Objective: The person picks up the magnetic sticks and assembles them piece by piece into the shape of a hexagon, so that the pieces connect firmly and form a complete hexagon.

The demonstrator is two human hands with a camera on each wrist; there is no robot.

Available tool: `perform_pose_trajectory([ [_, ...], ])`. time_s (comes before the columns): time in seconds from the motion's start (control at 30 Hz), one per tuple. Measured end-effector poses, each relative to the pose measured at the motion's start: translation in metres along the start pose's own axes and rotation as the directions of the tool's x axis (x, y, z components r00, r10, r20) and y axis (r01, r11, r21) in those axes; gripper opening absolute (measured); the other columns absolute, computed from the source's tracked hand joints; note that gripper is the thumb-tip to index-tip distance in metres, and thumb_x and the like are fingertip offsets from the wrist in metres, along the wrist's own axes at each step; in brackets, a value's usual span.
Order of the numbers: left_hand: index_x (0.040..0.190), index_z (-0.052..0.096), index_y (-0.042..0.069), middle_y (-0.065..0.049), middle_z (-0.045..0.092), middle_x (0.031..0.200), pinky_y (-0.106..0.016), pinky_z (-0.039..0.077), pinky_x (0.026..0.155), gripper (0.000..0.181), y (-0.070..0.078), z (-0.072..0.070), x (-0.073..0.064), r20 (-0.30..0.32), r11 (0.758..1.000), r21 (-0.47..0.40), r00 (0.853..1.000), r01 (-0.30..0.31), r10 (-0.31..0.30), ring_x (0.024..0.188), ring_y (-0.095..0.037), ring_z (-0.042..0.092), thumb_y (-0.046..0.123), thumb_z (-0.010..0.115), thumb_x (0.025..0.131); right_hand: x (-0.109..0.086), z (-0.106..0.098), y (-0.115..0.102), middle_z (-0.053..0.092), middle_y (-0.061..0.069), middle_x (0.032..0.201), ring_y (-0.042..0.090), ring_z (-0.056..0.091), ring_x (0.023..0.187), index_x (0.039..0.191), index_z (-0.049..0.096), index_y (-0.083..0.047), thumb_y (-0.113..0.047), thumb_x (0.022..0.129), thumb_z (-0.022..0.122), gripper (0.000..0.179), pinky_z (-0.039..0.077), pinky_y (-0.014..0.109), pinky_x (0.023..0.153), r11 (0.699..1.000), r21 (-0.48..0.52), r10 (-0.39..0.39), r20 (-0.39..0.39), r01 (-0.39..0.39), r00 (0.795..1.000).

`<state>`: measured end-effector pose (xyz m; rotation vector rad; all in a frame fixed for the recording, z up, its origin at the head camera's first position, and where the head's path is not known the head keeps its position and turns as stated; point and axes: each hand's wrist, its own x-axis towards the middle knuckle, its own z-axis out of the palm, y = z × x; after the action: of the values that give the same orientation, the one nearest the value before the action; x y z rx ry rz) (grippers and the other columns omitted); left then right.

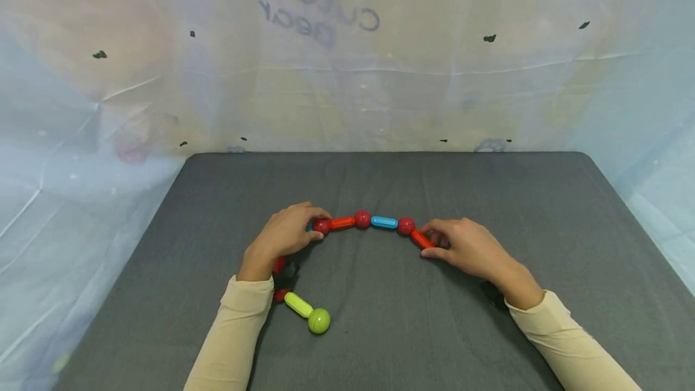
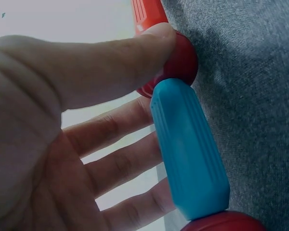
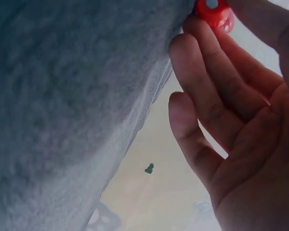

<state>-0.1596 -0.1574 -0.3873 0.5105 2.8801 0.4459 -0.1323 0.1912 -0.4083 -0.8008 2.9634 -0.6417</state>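
Observation:
A curved chain of coloured balls and ridged rods lies on the grey table. My left hand pinches a dark red ball between thumb and fingers. From that ball a blue rod runs back under the palm, and an orange-red rod leads right to another red ball. A light blue rod and a third red ball follow. At the chain's right end my right hand pinches an orange-red end rod. Its free tip shows in the right wrist view.
Beside the left forearm, the chain's other end has a yellow-green rod and a green ball; part of it is hidden by the wrist. A pale printed sheet hangs behind the grey table.

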Motion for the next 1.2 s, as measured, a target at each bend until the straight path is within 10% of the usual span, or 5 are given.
perform_pose_trajectory([
  [0.8, 0.127, 0.062, 0.025, -0.003, 0.06, 0.128, -0.047, 0.047, 0.091, 0.04, 0.003, 0.002, 0.002, 0.025, 0.999, -0.026, 0.999, -0.041, 0.042, 0.114, -0.024, 0.058, 0.028, 0.071, 0.088, -0.002, 0.004, -0.004, 0.066, -0.015, 0.093, -0.002, 0.06, 0.08, 0.108, 0.068, -0.023, -0.024, 0.088, 0.07, 0.02, 0.05, 0.028, 0.071, 0.995, 0.042, -0.09, 0.003, 0.089, 0.996],
  [1.2, 0.125, 0.064, 0.016, -0.004, 0.061, 0.114, -0.042, 0.048, 0.086, 0.039, -0.028, -0.014, -0.041, 0.009, 0.984, -0.067, 0.986, -0.163, 0.164, 0.099, -0.021, 0.056, 0.019, 0.072, 0.087, -0.006, 0.005, 0.003, 0.055, -0.007, 0.126, 0.01, 0.062, 0.094, 0.12, 0.063, -0.021, -0.007, 0.08, 0.077, 0.044, 0.052, 0.031, 0.077, 0.969, 0.063, -0.237, -0.057, 0.24, 0.97],
])
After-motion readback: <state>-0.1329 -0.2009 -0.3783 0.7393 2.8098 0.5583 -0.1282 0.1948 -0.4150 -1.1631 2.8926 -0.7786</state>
